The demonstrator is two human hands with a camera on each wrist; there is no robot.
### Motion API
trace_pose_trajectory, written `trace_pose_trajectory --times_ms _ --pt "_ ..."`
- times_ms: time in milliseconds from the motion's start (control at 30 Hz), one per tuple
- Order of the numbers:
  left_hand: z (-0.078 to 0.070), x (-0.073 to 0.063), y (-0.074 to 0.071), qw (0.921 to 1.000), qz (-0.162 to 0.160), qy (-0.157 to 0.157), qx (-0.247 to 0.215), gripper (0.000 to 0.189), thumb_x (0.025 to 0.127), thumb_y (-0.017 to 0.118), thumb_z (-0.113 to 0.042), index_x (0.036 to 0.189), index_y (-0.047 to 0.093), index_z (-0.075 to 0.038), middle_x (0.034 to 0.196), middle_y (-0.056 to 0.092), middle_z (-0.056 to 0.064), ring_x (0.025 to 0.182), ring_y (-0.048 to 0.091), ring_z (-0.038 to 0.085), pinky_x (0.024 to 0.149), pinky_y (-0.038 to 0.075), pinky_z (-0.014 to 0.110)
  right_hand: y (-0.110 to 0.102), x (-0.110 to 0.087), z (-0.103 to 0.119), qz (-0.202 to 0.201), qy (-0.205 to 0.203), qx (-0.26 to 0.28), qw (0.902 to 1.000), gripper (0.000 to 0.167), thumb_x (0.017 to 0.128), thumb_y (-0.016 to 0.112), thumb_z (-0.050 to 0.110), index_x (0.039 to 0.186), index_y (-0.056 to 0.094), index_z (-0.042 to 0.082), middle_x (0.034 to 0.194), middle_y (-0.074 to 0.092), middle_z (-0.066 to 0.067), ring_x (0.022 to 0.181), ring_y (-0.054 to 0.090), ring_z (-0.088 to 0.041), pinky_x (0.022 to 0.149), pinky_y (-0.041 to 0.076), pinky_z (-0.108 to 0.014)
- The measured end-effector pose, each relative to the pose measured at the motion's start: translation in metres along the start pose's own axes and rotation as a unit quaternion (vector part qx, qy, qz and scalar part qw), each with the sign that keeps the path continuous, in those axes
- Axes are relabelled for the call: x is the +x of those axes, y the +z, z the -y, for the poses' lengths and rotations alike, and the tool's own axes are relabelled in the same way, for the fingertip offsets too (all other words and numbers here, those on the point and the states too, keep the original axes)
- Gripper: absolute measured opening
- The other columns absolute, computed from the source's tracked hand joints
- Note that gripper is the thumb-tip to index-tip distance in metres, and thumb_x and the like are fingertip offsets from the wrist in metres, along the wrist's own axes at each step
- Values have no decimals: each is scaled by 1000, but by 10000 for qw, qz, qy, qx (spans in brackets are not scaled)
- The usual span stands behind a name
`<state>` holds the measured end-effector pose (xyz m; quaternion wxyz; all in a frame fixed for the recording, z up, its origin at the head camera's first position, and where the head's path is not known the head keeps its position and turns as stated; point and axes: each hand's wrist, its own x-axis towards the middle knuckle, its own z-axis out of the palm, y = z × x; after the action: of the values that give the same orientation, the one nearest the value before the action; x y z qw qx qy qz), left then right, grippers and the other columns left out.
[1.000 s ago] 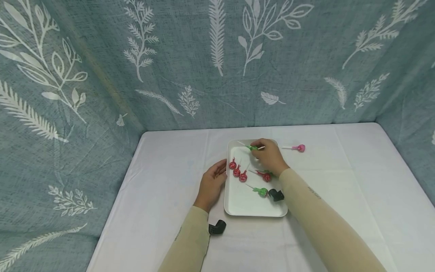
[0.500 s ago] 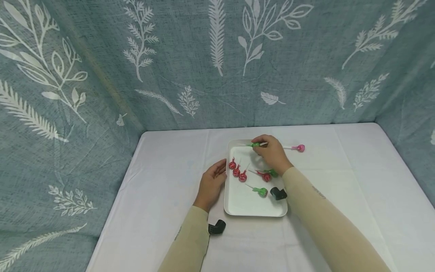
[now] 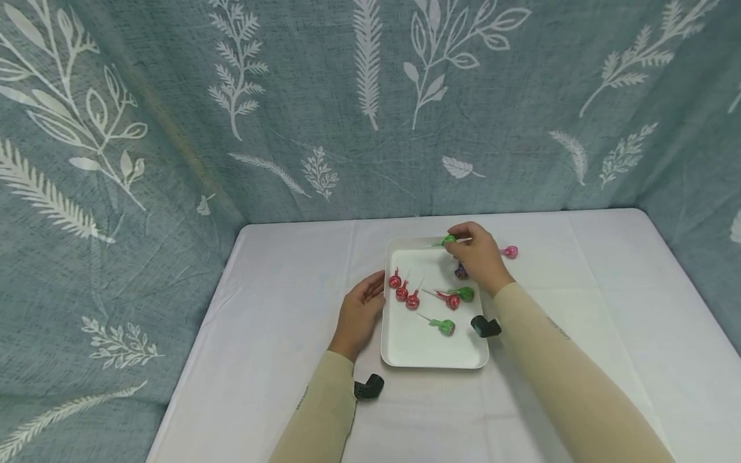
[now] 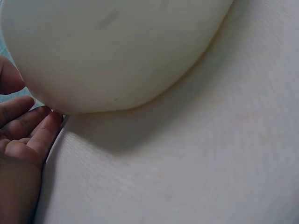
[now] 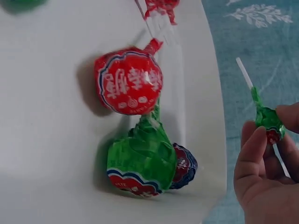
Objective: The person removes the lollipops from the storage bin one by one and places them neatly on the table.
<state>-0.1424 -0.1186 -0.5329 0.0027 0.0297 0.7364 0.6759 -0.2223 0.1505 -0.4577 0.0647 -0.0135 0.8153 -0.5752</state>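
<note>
My right hand (image 3: 480, 257) pinches a green-wrapped lollipop (image 3: 448, 240) between thumb and fingers over the tray's far right corner. In the right wrist view this lollipop (image 5: 269, 122) has its stick pointing up and left; a second white stick shows between the fingers. My left hand (image 3: 360, 316) rests with relaxed fingers against the left side of the white tray (image 3: 428, 354). In the left wrist view, its fingertips (image 4: 46, 128) are right at the tray's edge. A dark purple lollipop (image 3: 461, 271) lies in the tray below the right hand, partly covered by it.
Several red lollipops (image 3: 412, 301) lie in the tray, most at its left side. Two green ones are there too, one (image 3: 465, 294) beside a red one and one (image 3: 446, 327) nearer me. A pink lollipop (image 3: 511, 252) lies on the white tablecloth (image 3: 579, 289) right of the tray.
My right hand has moved right and slightly away with the green lollipop, uncovering the purple lollipop and the green one in the tray. The left hand stays at the tray's side.
</note>
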Motion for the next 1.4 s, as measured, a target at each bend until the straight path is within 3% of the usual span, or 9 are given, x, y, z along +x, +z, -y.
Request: trace_pose_trajectory --times_ms 333,900,1167,1400 --pt "0 -3 2 10000 -11 19 -10 50 105 60 -2 155 58 -1 151 63 13 138 61 26 114 50 33 -18 -2 -4 -101 -13 172 9998 39 109 66 17 142 62 -4 140 60 -19 117 66 -34 105 56 -52" --pt "0 -1 1 10000 -1 4 -87 51 104 60 -1 155 57 0 152 62 15 139 60 29 114 50 34 -37 -9 -18 -526 129 57 9985 40 109 67 19 141 62 -4 139 61 -19 117 66 -31 103 58 -46" --pt "-3 6 5 9999 -52 -97 -50 51 104 60 -2 155 57 0 152 62 14 139 60 27 114 50 33 -55 -2 -23 -571 304 -65 9979 39 110 65 20 142 62 -3 139 61 -20 117 66 -31 103 57 -48" --pt "-5 15 6 9998 -109 -194 7 51 104 61 -4 155 58 -1 152 62 12 139 60 26 115 49 34 -66 5 -29 -572 433 -149 9973 40 110 65 21 142 62 -3 139 61 -20 114 65 -28 100 58 -43"
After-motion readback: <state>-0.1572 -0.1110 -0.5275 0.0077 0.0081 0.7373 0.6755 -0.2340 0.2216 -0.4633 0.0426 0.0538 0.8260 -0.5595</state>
